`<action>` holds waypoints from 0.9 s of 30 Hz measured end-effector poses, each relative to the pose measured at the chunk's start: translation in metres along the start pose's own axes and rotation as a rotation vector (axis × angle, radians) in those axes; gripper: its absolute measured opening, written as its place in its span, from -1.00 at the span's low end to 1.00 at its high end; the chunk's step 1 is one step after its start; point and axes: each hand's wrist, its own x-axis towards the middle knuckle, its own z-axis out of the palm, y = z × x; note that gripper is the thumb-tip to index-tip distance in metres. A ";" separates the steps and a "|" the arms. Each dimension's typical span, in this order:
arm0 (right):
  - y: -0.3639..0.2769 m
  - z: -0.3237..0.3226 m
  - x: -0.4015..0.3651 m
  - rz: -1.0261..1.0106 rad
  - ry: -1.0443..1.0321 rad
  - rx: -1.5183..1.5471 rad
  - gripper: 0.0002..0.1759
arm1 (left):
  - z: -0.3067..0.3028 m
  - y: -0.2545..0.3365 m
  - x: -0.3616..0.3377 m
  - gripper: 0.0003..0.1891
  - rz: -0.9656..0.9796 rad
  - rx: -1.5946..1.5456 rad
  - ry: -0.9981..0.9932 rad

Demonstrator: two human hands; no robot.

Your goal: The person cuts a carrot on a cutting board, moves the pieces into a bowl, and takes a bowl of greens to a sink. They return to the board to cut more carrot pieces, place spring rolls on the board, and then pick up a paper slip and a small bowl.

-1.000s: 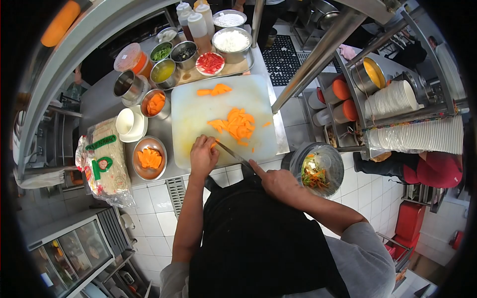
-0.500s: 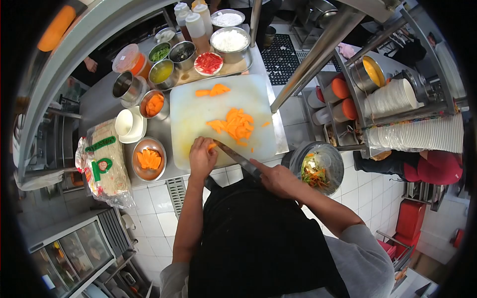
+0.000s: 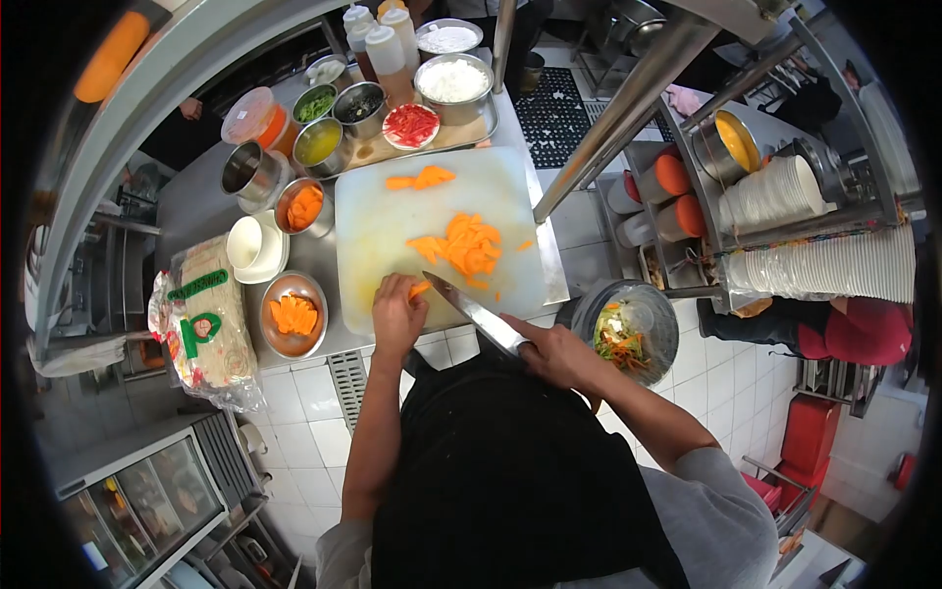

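Observation:
My right hand (image 3: 557, 351) is wrapped round the handle of a kitchen knife (image 3: 478, 315), its blade pointing up and left over the cutting board (image 3: 373, 211). At the board's near edge, my left hand (image 3: 398, 312) has its fingers curled on a piece of carrot (image 3: 419, 289), close to the knife's tip. A pile of carrot slices (image 3: 468, 245) lies beyond the blade, and a few more carrot pieces (image 3: 422, 179) rest near the far side. Left of the board stand a metal bowl of cut carrot (image 3: 294, 314) and a smaller cup of carrot (image 3: 302, 207).
A scrap bin (image 3: 628, 334) stands by the counter's right corner. Packaged noodles (image 3: 208, 314) and white bowls (image 3: 257, 245) sit on the left. Behind the board is a tray with a red-filled dish (image 3: 411, 126) and squeeze bottles (image 3: 388, 54). A metal post (image 3: 623, 103) rises at the right.
The knife blade has turned slightly, and its face now catches more light. My right hand has shifted a little to the right; my left hand stays almost in place on the carrot.

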 end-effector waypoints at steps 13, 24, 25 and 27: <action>0.014 0.004 0.008 0.173 -0.199 0.444 -0.29 | -0.004 0.001 0.001 -0.76 -0.034 -0.076 -0.004; 0.013 0.001 0.011 0.195 -0.229 0.462 -0.28 | -0.004 0.001 0.001 -0.77 -0.038 -0.096 -0.009; 0.011 0.001 0.013 0.212 -0.238 0.469 -0.28 | -0.004 0.001 0.001 -0.77 -0.037 -0.096 -0.010; 0.017 0.004 0.016 0.228 -0.246 0.477 -0.28 | -0.005 0.002 0.001 -0.77 -0.033 -0.097 -0.005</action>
